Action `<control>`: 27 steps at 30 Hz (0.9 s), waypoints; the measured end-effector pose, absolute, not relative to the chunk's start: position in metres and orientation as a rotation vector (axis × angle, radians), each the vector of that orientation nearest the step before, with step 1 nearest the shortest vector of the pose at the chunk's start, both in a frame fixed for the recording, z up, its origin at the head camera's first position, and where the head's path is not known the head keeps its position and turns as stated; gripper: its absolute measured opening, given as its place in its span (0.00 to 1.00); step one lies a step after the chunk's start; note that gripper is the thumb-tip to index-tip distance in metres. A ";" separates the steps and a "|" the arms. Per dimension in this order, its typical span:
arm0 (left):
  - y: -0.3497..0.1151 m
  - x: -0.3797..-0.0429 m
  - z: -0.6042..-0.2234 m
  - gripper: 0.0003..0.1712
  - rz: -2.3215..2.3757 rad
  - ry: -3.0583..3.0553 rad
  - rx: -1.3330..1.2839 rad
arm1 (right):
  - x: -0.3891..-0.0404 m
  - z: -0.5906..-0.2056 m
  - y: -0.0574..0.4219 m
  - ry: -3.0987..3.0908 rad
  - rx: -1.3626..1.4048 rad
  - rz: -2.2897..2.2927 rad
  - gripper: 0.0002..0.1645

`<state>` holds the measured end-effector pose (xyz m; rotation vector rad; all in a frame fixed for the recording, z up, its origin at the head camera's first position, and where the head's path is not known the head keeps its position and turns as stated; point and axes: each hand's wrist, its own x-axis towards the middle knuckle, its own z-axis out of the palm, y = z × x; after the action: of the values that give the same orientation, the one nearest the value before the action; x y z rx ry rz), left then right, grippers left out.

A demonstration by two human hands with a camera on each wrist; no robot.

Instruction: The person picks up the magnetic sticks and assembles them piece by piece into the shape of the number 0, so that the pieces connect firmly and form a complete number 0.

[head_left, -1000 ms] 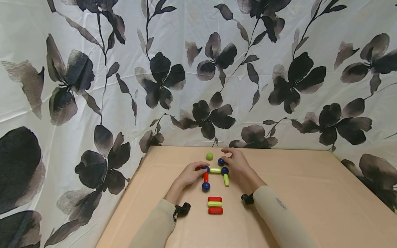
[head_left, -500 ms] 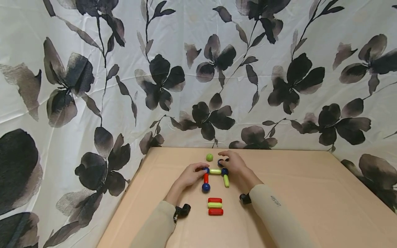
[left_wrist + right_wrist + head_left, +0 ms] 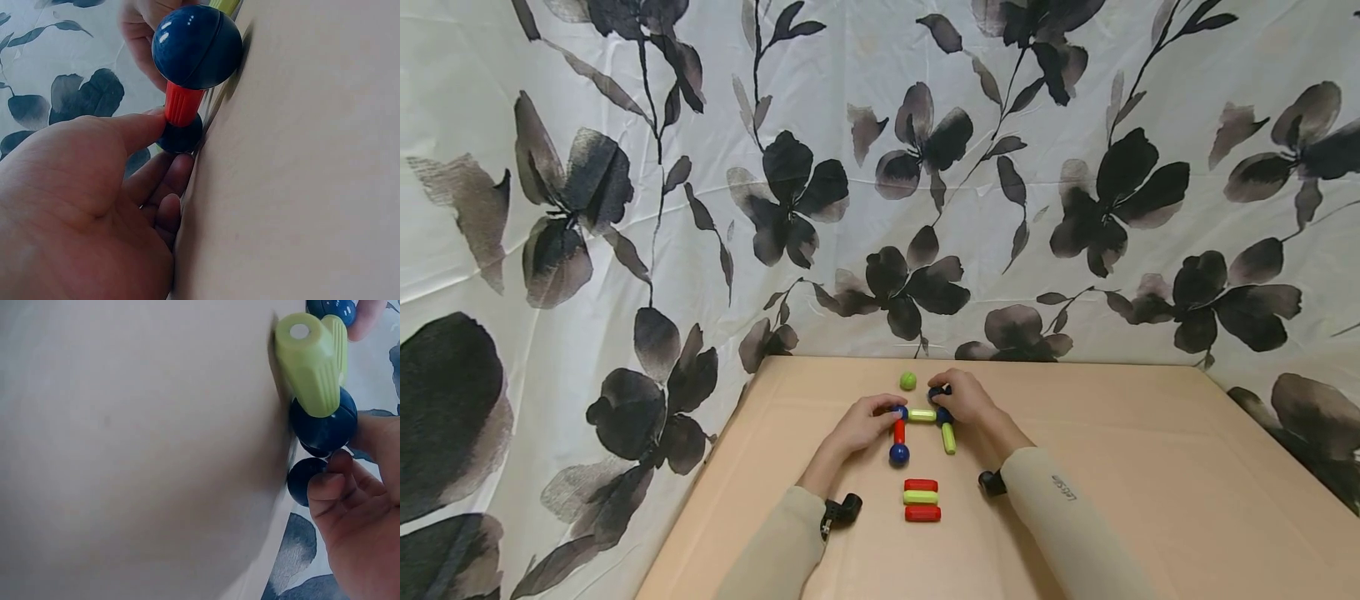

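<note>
Blue balls and ribbed sticks form a three-sided frame on the table: a yellow-green stick [image 3: 922, 416] across the back, a red stick [image 3: 899, 432] down the left and another yellow-green stick [image 3: 309, 365] down the right. My left hand [image 3: 861, 423] pinches the back-left blue ball [image 3: 180, 136], its thumb beside the red stick's end. A further blue ball [image 3: 197, 47] caps the red stick's front end. Behind the right corner ball [image 3: 325, 428], my right hand [image 3: 967, 398] holds a separate blue ball [image 3: 305, 481] with curled fingers; the hand partly hides both balls in the head view.
A green ball [image 3: 907, 381] sits behind the frame near the table's far edge. In front, two red sticks and one yellow-green stick [image 3: 921, 497] lie in a stacked row. A flowered cloth [image 3: 887, 208] hangs behind the wooden table [image 3: 1150, 467].
My right hand has come slightly left and nearer, its fingers closing round the separate blue ball beside the corner. The left hand keeps its pinch, and the frame has hardly shifted.
</note>
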<state>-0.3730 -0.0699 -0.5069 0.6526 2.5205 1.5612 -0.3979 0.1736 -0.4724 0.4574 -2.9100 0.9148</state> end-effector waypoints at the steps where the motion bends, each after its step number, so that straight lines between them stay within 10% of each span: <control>1: -0.070 -0.373 -0.507 0.17 1.558 2.524 0.655 | -0.398 -0.472 0.173 -2.910 0.460 0.913 0.17; 27: -0.070 -0.372 -0.504 0.17 1.530 2.533 0.656 | -0.377 -0.460 0.178 -2.794 0.506 1.082 0.18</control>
<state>-0.3723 -0.0705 -0.5041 0.6565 2.5328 1.5301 -0.3769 0.1783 -0.4598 0.5065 -2.7944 1.0821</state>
